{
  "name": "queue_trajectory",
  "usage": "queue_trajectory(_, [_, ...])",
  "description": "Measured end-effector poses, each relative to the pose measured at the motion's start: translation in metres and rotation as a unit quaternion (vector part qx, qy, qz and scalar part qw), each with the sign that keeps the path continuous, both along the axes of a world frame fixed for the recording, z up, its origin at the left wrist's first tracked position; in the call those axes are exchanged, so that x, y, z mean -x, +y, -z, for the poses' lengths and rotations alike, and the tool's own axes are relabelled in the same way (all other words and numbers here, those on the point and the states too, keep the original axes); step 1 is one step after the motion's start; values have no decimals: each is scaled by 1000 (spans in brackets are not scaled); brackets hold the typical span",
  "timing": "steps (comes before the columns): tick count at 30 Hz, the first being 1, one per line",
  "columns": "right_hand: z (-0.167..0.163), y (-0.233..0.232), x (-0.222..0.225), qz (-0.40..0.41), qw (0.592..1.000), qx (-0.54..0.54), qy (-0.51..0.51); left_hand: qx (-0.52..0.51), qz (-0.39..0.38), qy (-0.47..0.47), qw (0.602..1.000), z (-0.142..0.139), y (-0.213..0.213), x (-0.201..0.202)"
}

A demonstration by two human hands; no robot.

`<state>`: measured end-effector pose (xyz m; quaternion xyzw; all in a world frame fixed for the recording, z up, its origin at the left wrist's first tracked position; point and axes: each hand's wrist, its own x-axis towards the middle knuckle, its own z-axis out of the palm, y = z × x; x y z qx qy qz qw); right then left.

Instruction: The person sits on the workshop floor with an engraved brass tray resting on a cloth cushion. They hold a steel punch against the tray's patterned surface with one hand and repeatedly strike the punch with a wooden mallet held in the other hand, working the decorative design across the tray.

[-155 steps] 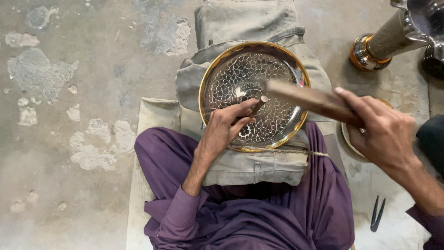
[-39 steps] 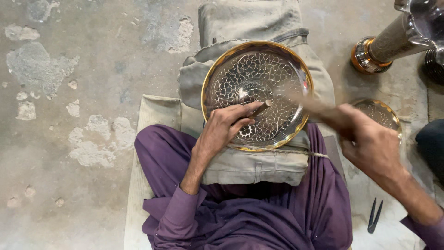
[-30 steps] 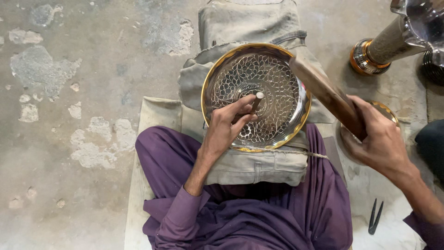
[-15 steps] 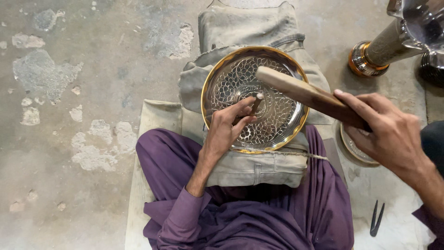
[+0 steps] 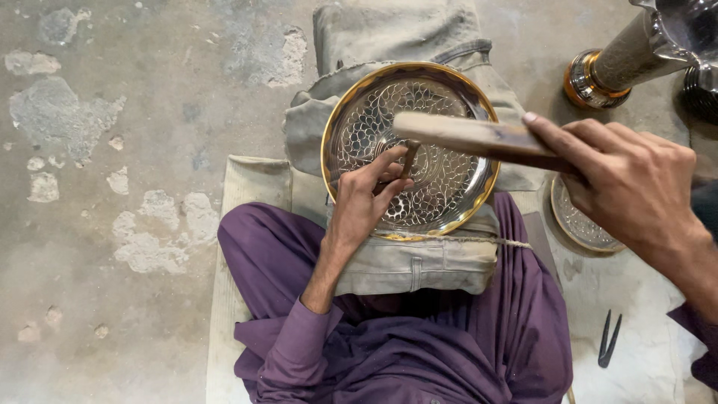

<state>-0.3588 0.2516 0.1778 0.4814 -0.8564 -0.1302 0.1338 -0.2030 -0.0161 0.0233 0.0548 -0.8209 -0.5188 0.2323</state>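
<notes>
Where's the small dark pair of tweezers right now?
In the head view, the dark tweezers lie on the pale mat at lower right, beside the purple trouser leg and below the smaller engraved plate, untouched by either hand.

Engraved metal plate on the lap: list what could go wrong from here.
1. The left hand pinches a short punch right beneath the wooden mallet; a stray blow could hit its fingers.
2. The plate rests on folded cloth, so it could shift and spoil the pattern.
</notes>
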Motion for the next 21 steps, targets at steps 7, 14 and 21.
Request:
queue_trajectory(7, [-4,-6,-3,-6,996,-47,73,-28,14,9,999,-6,0,-2])
queue_trajectory(14, [1,0,-4,36,998,-7,-41,-2,-2,2,1000,-10,1,-3])
queue_trajectory(21, [0,7,-4,25,999,-12,-32,-21,12,-2,1000,-7,1,-4])
